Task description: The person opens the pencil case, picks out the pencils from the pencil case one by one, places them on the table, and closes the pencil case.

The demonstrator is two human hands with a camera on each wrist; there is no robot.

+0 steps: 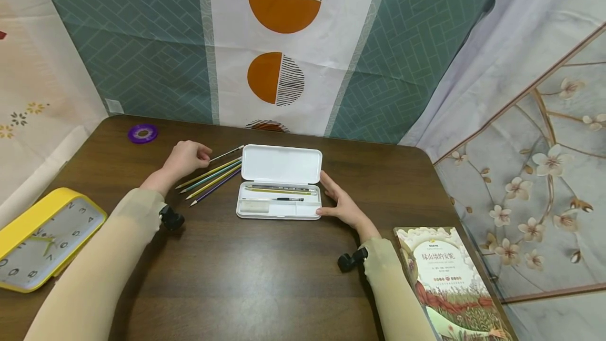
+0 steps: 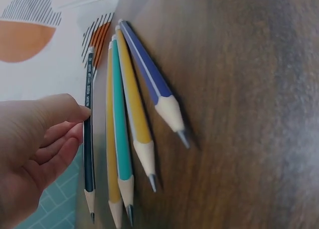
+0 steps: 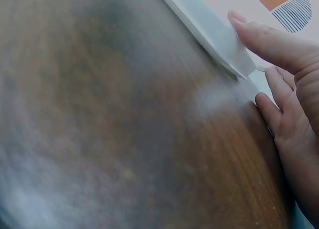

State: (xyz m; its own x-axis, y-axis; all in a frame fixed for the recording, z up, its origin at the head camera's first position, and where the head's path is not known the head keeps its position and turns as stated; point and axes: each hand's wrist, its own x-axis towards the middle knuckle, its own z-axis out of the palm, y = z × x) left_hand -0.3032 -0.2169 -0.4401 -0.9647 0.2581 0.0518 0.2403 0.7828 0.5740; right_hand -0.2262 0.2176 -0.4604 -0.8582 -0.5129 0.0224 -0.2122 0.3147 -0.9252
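My left hand (image 1: 187,158) pinches a dark pencil (image 2: 88,154) between thumb and fingers, its sharpened tip toward me. Beside that pencil a yellow pencil, a teal pencil (image 2: 120,134), a second yellow pencil and a purple pencil (image 2: 149,64) lie fanned out on the table. Their far ends are near the white pencil case (image 1: 281,164), whose lid is folded back. Pencils, a pen (image 1: 276,199) and a pale block (image 1: 254,207) lie inside the case. At its right side rests my right hand (image 1: 347,209), fingers extended along the edge and thumb at the near corner.
A purple ring-shaped object (image 1: 142,133) lies at the back left of the brown table (image 1: 265,278). The yellow clock (image 1: 52,236) stands at the left edge, and a book (image 1: 450,278) lies at the right edge. Patterned cloth hangs behind the table.
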